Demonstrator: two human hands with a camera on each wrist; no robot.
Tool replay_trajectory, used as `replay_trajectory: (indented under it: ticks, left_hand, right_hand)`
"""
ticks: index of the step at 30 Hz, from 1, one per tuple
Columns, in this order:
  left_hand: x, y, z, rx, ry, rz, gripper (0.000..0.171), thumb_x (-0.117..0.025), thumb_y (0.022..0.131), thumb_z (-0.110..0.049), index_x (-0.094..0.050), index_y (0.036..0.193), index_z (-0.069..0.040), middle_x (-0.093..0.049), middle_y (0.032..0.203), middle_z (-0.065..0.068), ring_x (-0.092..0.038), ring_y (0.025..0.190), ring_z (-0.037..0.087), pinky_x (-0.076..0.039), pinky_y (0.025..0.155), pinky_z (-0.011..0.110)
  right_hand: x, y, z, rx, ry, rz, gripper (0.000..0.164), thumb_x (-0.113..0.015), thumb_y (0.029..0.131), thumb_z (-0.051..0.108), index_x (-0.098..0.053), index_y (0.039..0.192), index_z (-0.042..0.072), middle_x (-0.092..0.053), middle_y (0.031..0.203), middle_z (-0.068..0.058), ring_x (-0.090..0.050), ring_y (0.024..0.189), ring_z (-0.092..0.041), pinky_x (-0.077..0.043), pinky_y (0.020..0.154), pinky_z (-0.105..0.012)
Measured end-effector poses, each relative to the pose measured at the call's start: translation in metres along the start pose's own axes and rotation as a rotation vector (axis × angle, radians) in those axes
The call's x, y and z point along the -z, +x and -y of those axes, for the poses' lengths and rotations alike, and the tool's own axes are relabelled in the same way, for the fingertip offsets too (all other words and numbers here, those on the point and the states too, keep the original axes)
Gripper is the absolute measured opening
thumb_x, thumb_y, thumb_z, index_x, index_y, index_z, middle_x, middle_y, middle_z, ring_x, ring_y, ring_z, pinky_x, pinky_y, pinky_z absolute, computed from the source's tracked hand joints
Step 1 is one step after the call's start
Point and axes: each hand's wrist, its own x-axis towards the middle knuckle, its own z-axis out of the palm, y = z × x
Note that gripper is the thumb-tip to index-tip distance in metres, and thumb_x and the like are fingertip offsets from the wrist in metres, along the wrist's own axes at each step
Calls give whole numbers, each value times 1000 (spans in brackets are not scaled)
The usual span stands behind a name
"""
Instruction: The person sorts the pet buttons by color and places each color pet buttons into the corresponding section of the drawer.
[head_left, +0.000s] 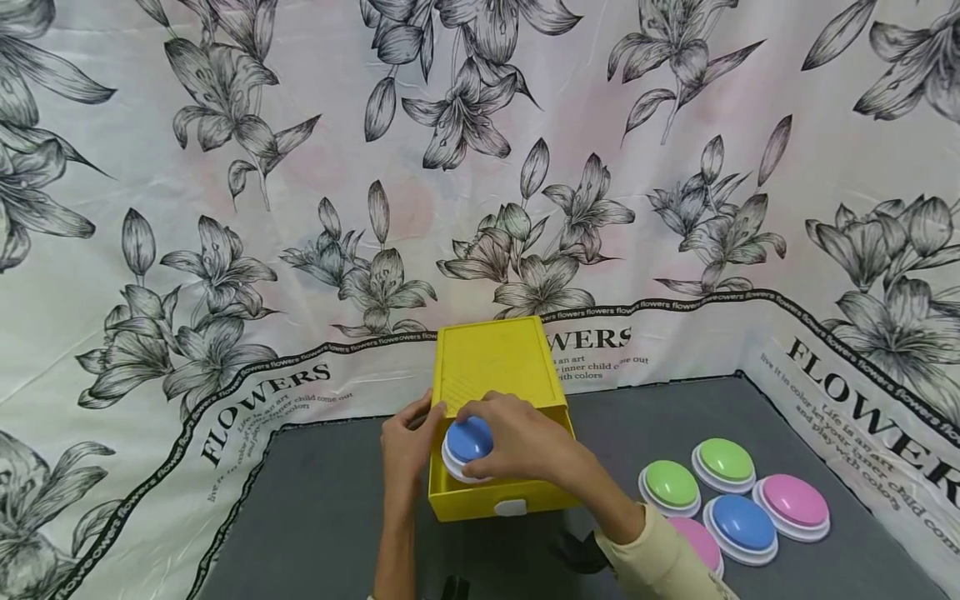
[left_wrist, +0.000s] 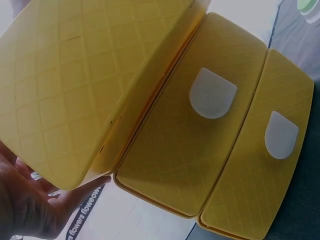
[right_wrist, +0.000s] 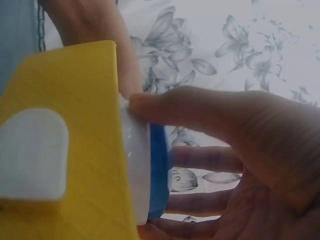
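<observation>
A yellow drawer cabinet [head_left: 495, 358] stands at the back of the table, its top drawer [head_left: 450, 506] pulled out toward me. My right hand [head_left: 525, 433] holds a round push button [head_left: 469, 438] with a blue dome and white base over the drawer's left part. In the right wrist view, my thumb lies on the white base [right_wrist: 136, 170] and the fingers reach around the blue dome [right_wrist: 159, 175]. At the drawer's left side, my left hand [head_left: 407, 442] grips its edge. The left wrist view shows the fingers and thumb at the drawer's corner, partly hidden behind it.
On the right of the grey table lie two green buttons [head_left: 723, 460], two pink buttons [head_left: 793, 500] and another blue button [head_left: 742, 525]. Two lower drawers [left_wrist: 190, 135] with white handles are shut. A flower-printed cloth [head_left: 315, 208] hangs behind the cabinet.
</observation>
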Motion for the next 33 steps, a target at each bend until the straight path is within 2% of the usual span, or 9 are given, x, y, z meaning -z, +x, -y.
replay_trajectory:
  ticks: [4,10,18,23,29,33]
  left_hand:
    - [0,1,0,6,-10,9,43,-75,95,-31,-72,135,-15,-70,141,9,-70,126,32,-56,106,49]
    - [0,2,2,-6,-15,7,42,-75,96,-29,-72,135,-14,-70,141,9,-70,125,32,-56,106,50]
    - [0,-1,2,-6,-16,5,41,-75,97,-31,-73,134,-14,-71,138,13,-71,123,34,-58,104,48]
    - [0,-3,0,-5,-29,9,41,-75,96,-32,-74,133,-14,-72,137,14,-71,123,34,-58,103,48]
    - [1,-1,-1,-4,-23,17,41,-75,96,-32,-74,133,-13,-71,138,15,-70,125,34,-57,104,50]
    - [3,1,1,-13,-24,25,41,-75,97,-31,-73,134,-14,-71,137,15,-70,123,34,-58,102,49]
  right_hand:
    - [-2,0,2,0,-5,4,53,-91,80,27,-71,126,11,-67,126,-12,-65,104,-25,-61,86,-45]
    - [-7,6,1,16,-30,53,49,-92,79,28,-75,122,14,-70,116,-6,-63,101,-20,-58,85,-38]
    - [-24,17,-5,1,-105,120,45,-92,81,23,-75,121,11,-73,119,-5,-67,106,-21,-59,90,-35]
    - [-26,17,-5,6,-141,153,42,-90,84,25,-75,121,12,-71,119,-5,-65,105,-20,-58,88,-33]
    - [-25,15,-6,-2,-73,171,36,-81,93,31,-75,124,13,-70,120,-3,-62,100,-15,-55,85,-30]
    - [-24,12,-7,8,-24,138,34,-76,97,30,-74,126,13,-71,118,-2,-60,97,-13,-51,81,-27]
